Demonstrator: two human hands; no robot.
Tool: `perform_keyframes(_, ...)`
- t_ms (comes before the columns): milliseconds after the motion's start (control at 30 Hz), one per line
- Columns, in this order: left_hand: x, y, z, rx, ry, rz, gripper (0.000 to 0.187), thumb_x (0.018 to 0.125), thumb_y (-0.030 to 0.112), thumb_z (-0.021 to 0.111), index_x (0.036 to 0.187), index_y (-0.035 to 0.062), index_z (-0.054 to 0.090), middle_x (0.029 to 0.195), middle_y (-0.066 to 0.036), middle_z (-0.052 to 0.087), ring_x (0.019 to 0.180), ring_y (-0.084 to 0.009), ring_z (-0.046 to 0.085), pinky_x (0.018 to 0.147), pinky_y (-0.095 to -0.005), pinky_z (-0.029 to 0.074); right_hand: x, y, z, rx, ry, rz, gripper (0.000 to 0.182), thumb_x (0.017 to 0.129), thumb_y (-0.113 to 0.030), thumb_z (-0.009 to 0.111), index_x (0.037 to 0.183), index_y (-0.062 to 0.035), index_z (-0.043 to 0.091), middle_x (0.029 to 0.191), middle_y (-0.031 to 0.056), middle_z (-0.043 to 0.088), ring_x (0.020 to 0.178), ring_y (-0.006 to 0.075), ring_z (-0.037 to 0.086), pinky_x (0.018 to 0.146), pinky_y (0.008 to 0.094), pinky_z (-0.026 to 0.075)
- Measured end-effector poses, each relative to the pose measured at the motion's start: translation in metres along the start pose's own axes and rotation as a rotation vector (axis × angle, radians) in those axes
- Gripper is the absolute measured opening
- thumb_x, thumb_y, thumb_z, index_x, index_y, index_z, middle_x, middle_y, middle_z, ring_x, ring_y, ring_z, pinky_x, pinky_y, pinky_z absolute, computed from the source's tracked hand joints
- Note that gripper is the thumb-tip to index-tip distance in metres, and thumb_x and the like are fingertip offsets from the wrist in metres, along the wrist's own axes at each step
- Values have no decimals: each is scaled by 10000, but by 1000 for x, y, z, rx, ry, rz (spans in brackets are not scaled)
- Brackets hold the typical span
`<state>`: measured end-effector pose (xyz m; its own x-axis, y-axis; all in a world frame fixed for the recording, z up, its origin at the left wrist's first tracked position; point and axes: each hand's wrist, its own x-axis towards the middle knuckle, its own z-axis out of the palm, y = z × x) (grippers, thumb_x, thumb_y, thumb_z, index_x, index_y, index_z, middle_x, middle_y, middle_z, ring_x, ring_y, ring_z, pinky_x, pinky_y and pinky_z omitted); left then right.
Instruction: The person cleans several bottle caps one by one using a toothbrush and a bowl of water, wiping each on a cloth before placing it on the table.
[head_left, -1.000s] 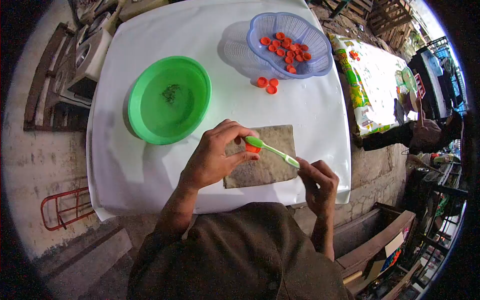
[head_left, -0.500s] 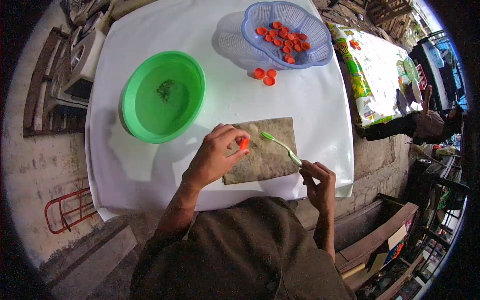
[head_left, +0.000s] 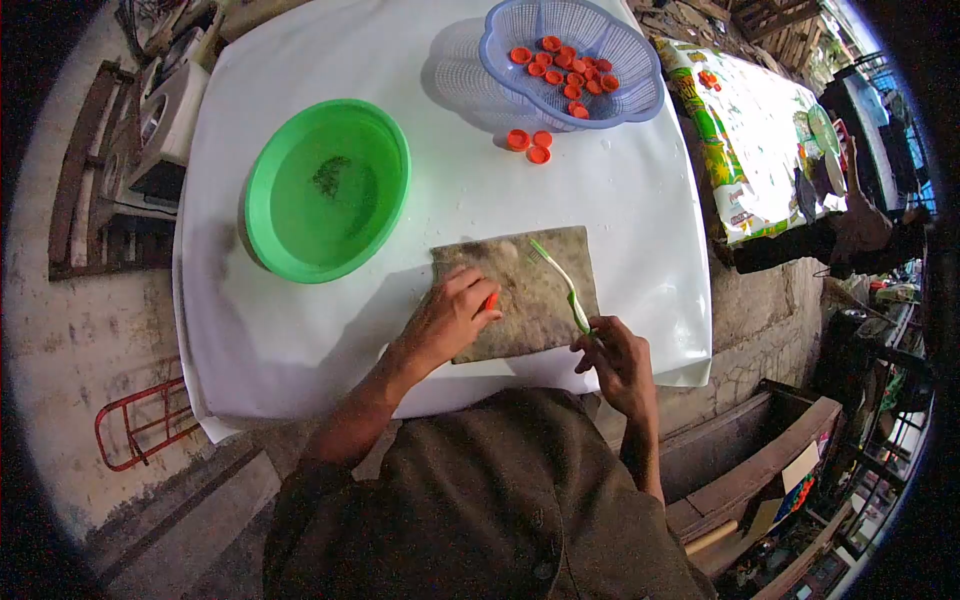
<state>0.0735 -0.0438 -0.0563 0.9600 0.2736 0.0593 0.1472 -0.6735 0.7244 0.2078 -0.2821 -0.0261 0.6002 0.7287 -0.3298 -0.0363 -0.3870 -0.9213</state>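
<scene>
My left hand [head_left: 455,315] pinches a red bottle cap [head_left: 491,301] between thumb and fingers, over the left part of a brownish-grey cloth [head_left: 535,315]. In my right hand [head_left: 618,360] is a green and white toothbrush [head_left: 570,288], gripped by its handle end. Its bristle head points up and away, above the cloth's far edge and apart from the cap. A green basin [head_left: 255,200] holding water with a dark patch in it stands to the left. Several red caps lie inside a blue plastic basket [head_left: 640,100] at the back, and a few more caps [head_left: 538,155] lie before it.
A white sheet covers the table [head_left: 290,370]. Beyond its right edge are a printed white and green sack [head_left: 750,150] and another person [head_left: 860,235]. A wooden box [head_left: 750,450] stands at lower right, and a red metal frame [head_left: 130,430] at lower left.
My left hand has lowered toward the cloth with the cap, turning its back more upward. My right hand has shifted slightly left, and the toothbrush now stands more upright in the view.
</scene>
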Motion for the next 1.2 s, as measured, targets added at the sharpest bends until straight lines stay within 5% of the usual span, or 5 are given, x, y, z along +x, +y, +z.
perform_keyframes(300, 5, 18, -20, -194, 69, -170, 235, 815, 44, 721, 1038, 14, 653, 900, -106, 638, 800, -227, 641, 737, -324, 515, -6, -9, 5, -172, 8, -20, 168, 963, -144, 584, 1025, 0, 524, 687, 107, 580, 577, 164, 504, 552, 351, 407)
perform_keyframes(533, 6, 42, -30, -522, 252, -87, 135, 844, 1, 715, 961, -1, 649, 932, -58, 658, 780, -104, 596, 701, -257, 503, -1, -33, 29, -123, 49, -45, 343, 1000, -231, 537, 770, 23, 552, 543, 94, 454, 480, 161, 407, 476, 340, 355)
perform_keyframes(633, 6, 57, -44, -601, 314, -97, 126, 842, 5, 719, 947, -3, 650, 920, -63, 656, 778, -101, 594, 694, -245, 496, 4, -27, 21, -393, 60, -18, 362, 992, -241, 554, 740, 18, 537, 539, 86, 447, 475, 155, 404, 468, 347, 347)
perform_keyframes(800, 9, 53, -37, -450, 343, 31, 123, 835, -13, 711, 942, 2, 652, 927, -95, 665, 830, -163, 626, 749, -269, 506, -7, -40, 13, -100, 148, -110, 337, 974, -197, 579, 711, 6, 520, 518, 60, 413, 478, 134, 357, 460, 313, 290)
perform_keyframes(1200, 16, 67, -42, -445, 341, 135, 185, 794, -16, 729, 956, 26, 650, 963, -102, 657, 906, -200, 636, 813, -304, 512, -3, -46, 14, -202, 129, -204, 300, 925, -200, 650, 733, 23, 592, 543, 54, 468, 489, 94, 402, 458, 284, 311)
